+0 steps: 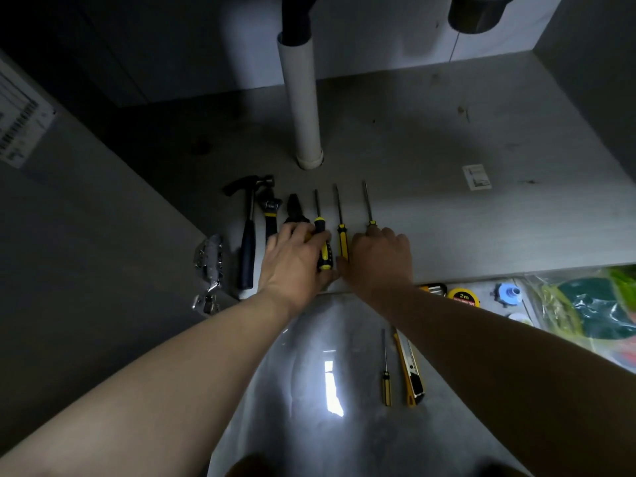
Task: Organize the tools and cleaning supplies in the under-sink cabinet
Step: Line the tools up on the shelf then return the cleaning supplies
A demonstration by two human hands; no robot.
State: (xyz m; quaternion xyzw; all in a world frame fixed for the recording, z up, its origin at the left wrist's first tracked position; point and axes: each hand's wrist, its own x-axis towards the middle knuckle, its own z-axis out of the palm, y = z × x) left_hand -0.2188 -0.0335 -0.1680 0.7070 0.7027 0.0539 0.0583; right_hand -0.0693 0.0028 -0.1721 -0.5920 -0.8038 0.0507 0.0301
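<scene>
On the cabinet floor (464, 222) tools lie in a row: a hammer (248, 249), an adjustable wrench (271, 208), pliers (294, 210) and three yellow-and-black screwdrivers. My left hand (292, 263) lies over the pliers' handles. Its thumb and forefinger hold the handle of the left screwdriver (323, 253). My right hand (380, 259) curls over the handle of the right screwdriver (367, 201), and its thumb touches the middle screwdriver (341, 235). Both covered handles are hidden.
A white drain pipe (303, 98) stands just behind the row. A metal hinge (209, 259) sits at the left wall. On the floor in front lie a small screwdriver (386, 383), a utility knife (411, 373), a tape measure (464, 297) and a bag of sponges (592, 304).
</scene>
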